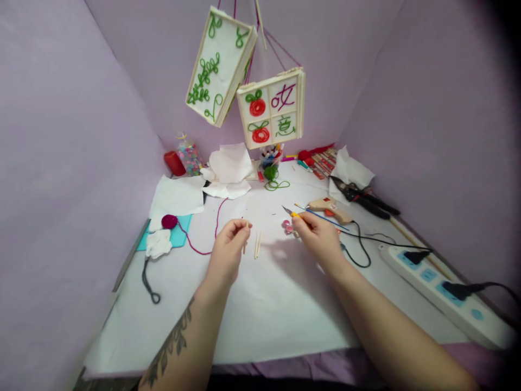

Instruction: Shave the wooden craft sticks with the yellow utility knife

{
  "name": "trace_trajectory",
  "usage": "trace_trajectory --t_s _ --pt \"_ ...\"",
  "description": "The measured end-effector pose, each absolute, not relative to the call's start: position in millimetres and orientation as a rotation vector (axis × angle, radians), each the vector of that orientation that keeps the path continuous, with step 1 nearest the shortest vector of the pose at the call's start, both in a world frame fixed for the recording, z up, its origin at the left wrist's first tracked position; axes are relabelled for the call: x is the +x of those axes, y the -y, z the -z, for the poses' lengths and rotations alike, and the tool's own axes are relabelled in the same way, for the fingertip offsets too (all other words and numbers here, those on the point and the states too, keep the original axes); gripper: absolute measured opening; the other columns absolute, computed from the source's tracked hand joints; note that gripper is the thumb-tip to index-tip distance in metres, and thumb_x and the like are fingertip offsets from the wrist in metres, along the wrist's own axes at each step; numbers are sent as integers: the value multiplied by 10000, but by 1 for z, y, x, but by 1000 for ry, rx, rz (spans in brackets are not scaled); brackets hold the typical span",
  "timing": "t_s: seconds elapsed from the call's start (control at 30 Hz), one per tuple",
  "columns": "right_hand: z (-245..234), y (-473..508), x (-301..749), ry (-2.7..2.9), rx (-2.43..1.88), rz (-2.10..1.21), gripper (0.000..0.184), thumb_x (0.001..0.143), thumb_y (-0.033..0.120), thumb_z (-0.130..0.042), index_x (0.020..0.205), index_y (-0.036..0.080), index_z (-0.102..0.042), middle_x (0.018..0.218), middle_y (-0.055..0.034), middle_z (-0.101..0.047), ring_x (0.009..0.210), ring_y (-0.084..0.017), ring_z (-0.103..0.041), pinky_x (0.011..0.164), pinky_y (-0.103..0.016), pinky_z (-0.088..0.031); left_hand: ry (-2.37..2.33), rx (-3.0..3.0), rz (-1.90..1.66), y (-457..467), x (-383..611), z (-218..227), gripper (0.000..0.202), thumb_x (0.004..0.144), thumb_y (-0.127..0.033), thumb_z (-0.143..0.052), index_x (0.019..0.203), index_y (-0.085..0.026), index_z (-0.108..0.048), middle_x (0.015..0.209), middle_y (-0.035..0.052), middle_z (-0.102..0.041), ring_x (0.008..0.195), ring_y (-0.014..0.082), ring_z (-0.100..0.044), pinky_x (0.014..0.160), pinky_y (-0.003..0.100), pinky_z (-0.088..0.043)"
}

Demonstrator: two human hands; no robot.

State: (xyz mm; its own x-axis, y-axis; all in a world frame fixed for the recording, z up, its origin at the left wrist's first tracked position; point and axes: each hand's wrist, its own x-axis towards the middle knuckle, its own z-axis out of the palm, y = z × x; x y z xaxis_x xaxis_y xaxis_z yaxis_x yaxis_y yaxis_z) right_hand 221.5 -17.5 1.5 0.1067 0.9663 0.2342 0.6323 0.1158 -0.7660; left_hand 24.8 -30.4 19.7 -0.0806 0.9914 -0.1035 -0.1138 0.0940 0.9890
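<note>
The left hand (228, 245) pinches a thin wooden stick (245, 243) between thumb and fingertips, holding it roughly upright just above the white table sheet (252, 309). A stick this thin is probably very light and stiff but easy to snap, so it seems best held near its middle, lightly. The right hand (319, 233) is closed around a yellow-handled craft knife (291, 213), blade pointing toward the far left.

Taking the held stick as the landmark: two more loose sticks (258, 245) lie just to its right, and small pink pieces (287, 226) sit beyond them, beside the right hand. A magenta yarn ball (169, 221) rests well to the left on a teal mat (179, 234), its strand trailing toward the stick. Farther right lie a glue gun (330, 208) with its black cord, then a power strip (442, 288); the cord looks likeliest to snag a reach that way. Behind, green yarn (272, 176) and crumpled tissue paper (230, 165) crowd the back of the table. Overhead hang two framed panels (248, 81) decorated with yarn.
</note>
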Motion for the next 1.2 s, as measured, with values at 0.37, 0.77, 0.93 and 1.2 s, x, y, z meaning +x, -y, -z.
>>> trace_trajectory --t_s 0.37,0.77,0.93,1.2 --pt "0 17 216 1737 -1662 -628 322 856 463 -484 770 225 -684 632 6 -633 634 -162 -568 554 -253 -316 -1811 1617 -730 7 22 22 186 755 -231 -557 932 -179 -580 590 -23 -607 470 133 -557 509 242 -403" --pt "7 10 227 1418 -1406 -825 296 879 428 -449 1027 197 -559 757 -19 -651 648 -165 -597 587 -273 -416 -1781 1679 -629 14 24 19 176 781 -175 -510 858 -171 -669 728 41 -715 506 142 -601 528 255 -439" --pt "17 2 228 1242 -1339 -992 292 841 341 -479 1086 188 -522 770 -7 -613 633 -152 -579 572 -274 -433 -1972 1679 -691 4 -6 6 243 852 -280 -434 948 -168 -627 821 65 -709 636 163 -630 566 258 -427" --pt "19 6 223 1158 -1213 -1121 395 868 338 -450 1234 189 -436 892 -39 -648 585 -117 -510 545 -262 -423 -2091 1856 -420 4 -14 6 195 817 -354 -524 839 -192 -630 878 84 -674 778 222 -602 655 297 -383"
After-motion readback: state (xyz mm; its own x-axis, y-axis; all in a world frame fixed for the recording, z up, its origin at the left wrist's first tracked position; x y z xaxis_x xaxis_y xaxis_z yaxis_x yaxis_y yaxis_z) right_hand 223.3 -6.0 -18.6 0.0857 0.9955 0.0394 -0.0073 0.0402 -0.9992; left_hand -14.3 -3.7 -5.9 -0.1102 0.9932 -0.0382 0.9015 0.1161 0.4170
